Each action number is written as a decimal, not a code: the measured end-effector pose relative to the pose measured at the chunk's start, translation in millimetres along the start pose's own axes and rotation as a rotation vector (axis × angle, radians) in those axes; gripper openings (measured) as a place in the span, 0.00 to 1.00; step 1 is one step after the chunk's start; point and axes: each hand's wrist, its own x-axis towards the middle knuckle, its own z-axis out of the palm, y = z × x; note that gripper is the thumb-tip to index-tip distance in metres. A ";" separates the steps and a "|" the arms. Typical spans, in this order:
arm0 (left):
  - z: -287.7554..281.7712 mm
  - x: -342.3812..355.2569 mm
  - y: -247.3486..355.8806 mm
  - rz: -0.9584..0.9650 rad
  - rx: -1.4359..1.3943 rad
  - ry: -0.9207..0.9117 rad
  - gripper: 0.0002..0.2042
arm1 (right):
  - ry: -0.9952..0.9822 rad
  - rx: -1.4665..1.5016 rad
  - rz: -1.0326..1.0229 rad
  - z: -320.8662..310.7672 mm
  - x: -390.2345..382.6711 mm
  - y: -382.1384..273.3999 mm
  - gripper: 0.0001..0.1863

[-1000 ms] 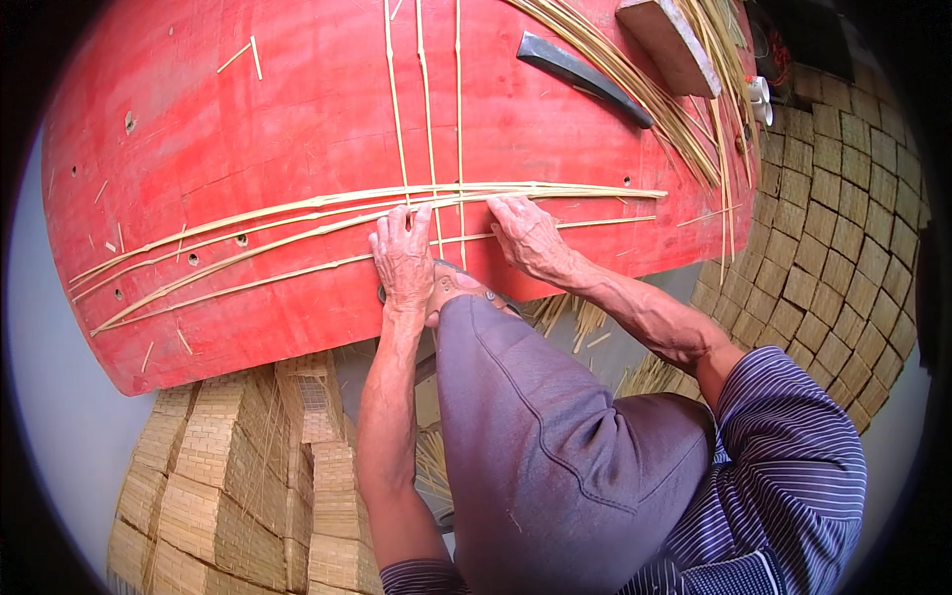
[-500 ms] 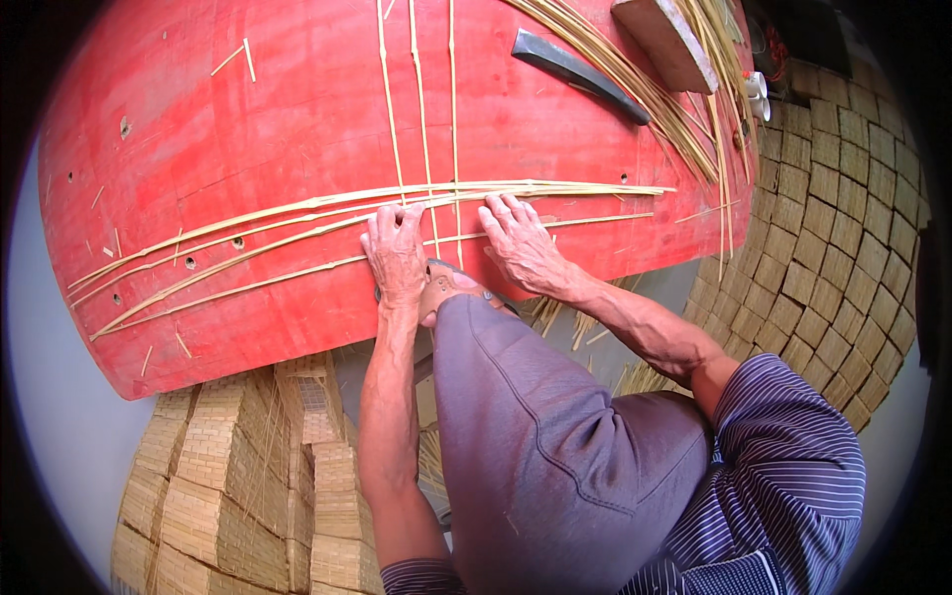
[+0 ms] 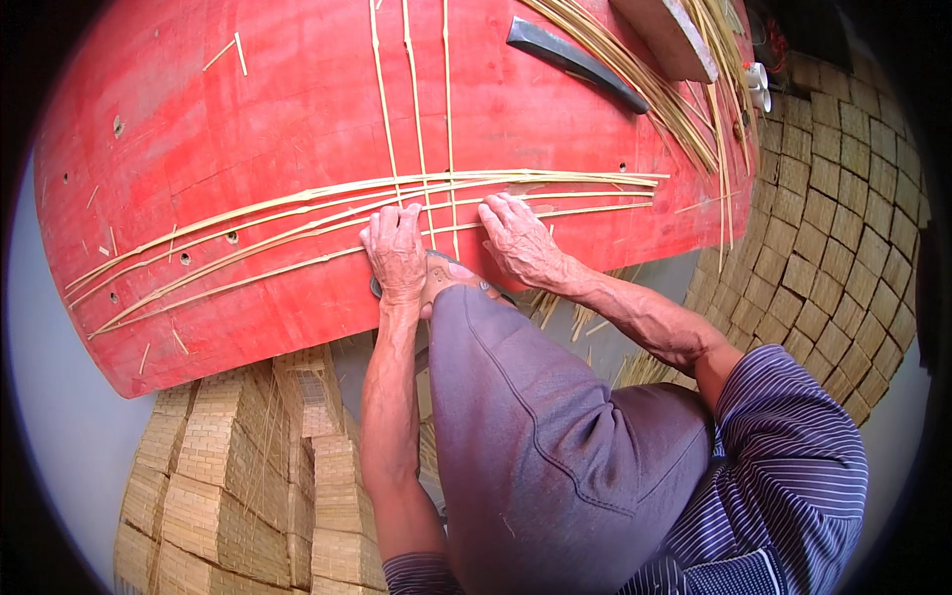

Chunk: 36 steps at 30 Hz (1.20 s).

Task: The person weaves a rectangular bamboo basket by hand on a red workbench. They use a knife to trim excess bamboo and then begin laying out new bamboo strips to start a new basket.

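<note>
- Head view: the left hand [image 3: 397, 253] lies flat, fingers spread, pressing crossed bamboo strips [image 3: 416, 198] onto the red worktop [image 3: 248, 129].
- The right hand [image 3: 518, 241], just beside it, presses the same strips with fingers together.
- Beyond the right hand lies a dark knife [image 3: 575, 61]; below the left forearm stand stacked woven mats [image 3: 238, 476].

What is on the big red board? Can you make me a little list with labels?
Board: red board, flat, with small holes
Strips: thin bamboo strips lying crosswise; three upright strips crossing them
Left hand: left hand pressing flat on the crossing
Right hand: right hand pressing beside it, fingers on the strips
Tool: dark knife near the board's top
Loose bundle: more strips at top right
Nearby: stacked woven mats lower left; woven mat at right
</note>
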 end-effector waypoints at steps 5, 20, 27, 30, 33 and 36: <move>3.3 -1.2 0.4 0.009 -0.011 0.016 0.09 | -0.025 0.043 0.012 1.9 -0.8 0.6 0.24; 0.2 -1.0 -1.3 -0.005 -0.065 0.002 0.07 | 0.036 -0.003 -0.042 -1.4 2.4 -1.5 0.20; -22.0 34.8 -18.8 -0.063 -0.176 0.024 0.09 | 0.060 0.062 -0.059 -25.5 48.4 51.3 0.08; -52.7 76.9 -29.8 0.037 0.017 -0.008 0.07 | -0.020 -0.015 -0.113 -34.3 77.3 69.9 0.08; -57.2 99.6 -49.1 0.106 0.092 -0.190 0.06 | -0.182 -0.059 -0.133 -31.2 98.2 83.1 0.09; -56.0 113.2 -58.2 0.116 0.062 -0.362 0.10 | -0.261 -0.050 -0.162 -29.5 108.9 88.1 0.10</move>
